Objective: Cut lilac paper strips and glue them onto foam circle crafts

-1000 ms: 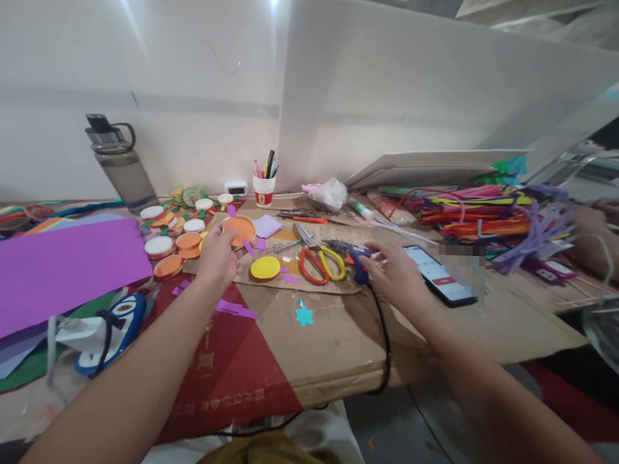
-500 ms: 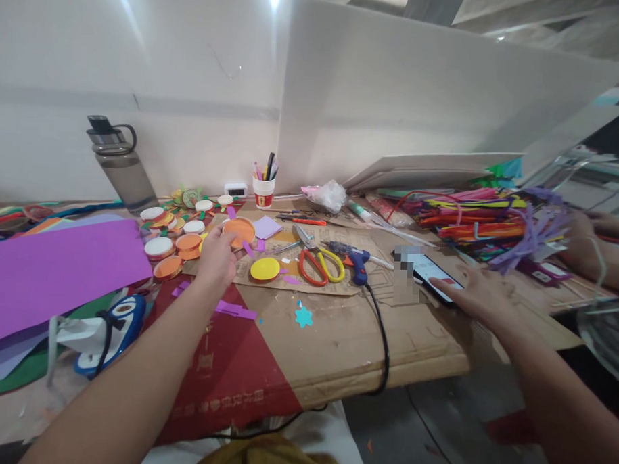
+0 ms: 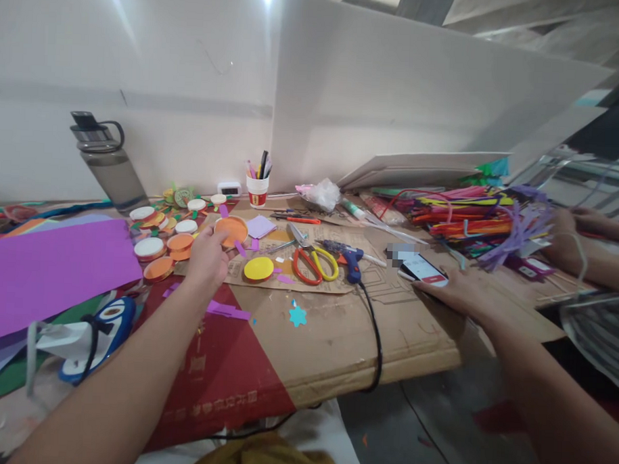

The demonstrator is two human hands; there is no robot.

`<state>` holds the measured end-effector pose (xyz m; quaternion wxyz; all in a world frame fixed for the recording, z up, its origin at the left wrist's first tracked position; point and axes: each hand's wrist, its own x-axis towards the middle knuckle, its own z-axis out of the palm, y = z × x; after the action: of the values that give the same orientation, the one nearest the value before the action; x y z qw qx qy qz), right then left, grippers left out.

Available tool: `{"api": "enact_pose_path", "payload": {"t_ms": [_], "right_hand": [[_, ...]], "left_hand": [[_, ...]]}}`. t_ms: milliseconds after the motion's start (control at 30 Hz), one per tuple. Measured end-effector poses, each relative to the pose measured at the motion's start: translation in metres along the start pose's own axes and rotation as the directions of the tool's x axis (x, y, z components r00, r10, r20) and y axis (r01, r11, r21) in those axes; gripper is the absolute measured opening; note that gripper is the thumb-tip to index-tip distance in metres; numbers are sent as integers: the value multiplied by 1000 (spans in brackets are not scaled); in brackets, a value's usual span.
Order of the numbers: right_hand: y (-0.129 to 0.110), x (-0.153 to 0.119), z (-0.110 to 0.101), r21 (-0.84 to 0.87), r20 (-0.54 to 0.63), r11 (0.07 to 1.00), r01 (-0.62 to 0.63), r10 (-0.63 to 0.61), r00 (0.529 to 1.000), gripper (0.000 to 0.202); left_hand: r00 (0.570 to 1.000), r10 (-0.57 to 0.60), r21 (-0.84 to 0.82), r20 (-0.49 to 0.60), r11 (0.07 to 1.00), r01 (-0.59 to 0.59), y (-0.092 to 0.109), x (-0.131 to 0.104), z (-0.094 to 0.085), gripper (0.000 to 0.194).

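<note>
The outstretched left hand (image 3: 208, 259) pinches an orange disc (image 3: 234, 231); the low right hand (image 3: 460, 291) touches the smartphone (image 3: 424, 270), its grip unclear.

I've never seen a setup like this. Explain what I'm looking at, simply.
There's no machine here: you're looking over a person's own bare arms, through a single camera worn on the head and pointing forward and down. The left hand holds an orange disc with purple strips by it. The right hand is at a phone; whether it grips it is hard to tell. Between the hands, on cardboard, lie a yellow disc, scissors and a blue glue gun. Purple paper is at the left, and a colourful bundle at the right. The hand beyond that belongs to someone else.
</note>
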<state>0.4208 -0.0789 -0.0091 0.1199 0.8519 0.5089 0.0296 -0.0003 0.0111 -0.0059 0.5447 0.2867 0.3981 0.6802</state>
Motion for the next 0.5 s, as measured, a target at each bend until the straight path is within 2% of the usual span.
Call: {"api": "enact_pose_path", "payload": {"t_ms": [133,200,333,500], "right_hand": [[3,11,5,1,47,1000,-12,12,999,69],[8,21,11,24,57,999,22,-23,998,70],[18,36,22,119,6,990,71,-72,997,71],[21,39,23,221,-35,971,92,-87,996,64]], "left_hand": [[999,36,-6,-9,999,-36,4,0,0,16],[998,58,-15,-8,998,-58,5,1,0,18],[997,72,-34,-19,997,-73,7,3,-2,20],[998,67,-25,-14,997,-67,6,3,-3,18]]}}
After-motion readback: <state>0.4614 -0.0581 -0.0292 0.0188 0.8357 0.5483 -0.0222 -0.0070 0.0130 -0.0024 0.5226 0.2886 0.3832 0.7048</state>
